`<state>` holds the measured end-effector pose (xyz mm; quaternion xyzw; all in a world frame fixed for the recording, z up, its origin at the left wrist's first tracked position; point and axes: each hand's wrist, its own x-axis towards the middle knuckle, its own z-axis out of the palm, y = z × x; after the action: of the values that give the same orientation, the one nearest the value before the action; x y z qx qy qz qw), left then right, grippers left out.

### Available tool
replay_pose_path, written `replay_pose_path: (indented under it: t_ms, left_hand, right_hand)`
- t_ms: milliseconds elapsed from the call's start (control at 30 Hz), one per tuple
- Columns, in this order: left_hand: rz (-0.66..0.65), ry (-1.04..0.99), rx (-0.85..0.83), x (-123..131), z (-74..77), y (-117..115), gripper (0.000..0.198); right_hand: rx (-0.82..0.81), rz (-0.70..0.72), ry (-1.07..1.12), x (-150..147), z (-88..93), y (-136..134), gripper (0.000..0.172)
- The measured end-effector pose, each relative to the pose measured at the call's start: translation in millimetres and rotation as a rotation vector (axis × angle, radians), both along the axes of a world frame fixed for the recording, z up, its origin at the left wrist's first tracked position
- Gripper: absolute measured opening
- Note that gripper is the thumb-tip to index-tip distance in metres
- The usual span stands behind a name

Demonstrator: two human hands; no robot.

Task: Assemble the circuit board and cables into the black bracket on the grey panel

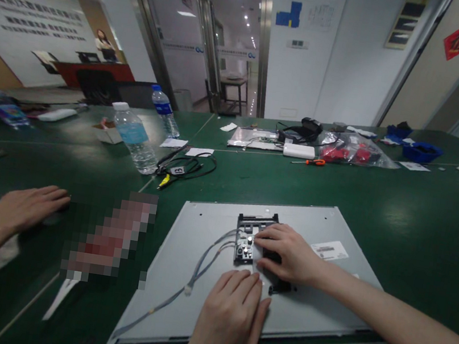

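A flat grey-white metal panel (pixel 199 230) lies on the green table in front of me. Near its middle sits a black bracket (pixel 250 219) with a small circuit board (pixel 246 249) in it. Grey cables (pixel 197 273) run from the board's left side down across the panel. My right hand (pixel 290 253) is closed at the board's right edge, fingertips on it and thumb just below; part of the bracket is hidden under the palm. My left hand (pixel 231 304) rests on the panel's front part, fingers stretched out near the board's lower edge, holding nothing visible.
Another person's hand (pixel 30 205) rests on the table at left. Water bottles (pixel 135 138) and black cables (pixel 189 169) lie beyond. Toward the back are an orange screwdriver (pixel 315 162), a plastic bag with red items (pixel 353 150), and a blue container (pixel 422 152). A blurred-out patch (pixel 116 235) is left of the panel.
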<state>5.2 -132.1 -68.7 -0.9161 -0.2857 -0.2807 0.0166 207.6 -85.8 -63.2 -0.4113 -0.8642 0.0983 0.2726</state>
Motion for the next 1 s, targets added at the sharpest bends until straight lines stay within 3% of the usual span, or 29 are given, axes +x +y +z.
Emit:
replay_pose_path:
  t_ms: [333,1000]
  left_hand:
    - [0.039,0.048,-0.025,-0.1,7.0,-0.4,0.025]
    - [0.043,0.059,-0.042,-1.3,4.8,-0.3,0.026]
  right_hand:
    - [-0.021,0.008,-0.003,0.4,-1.1,-0.3,0.031]
    - [-0.017,0.009,-0.014,-0.5,1.9,-2.2,0.031]
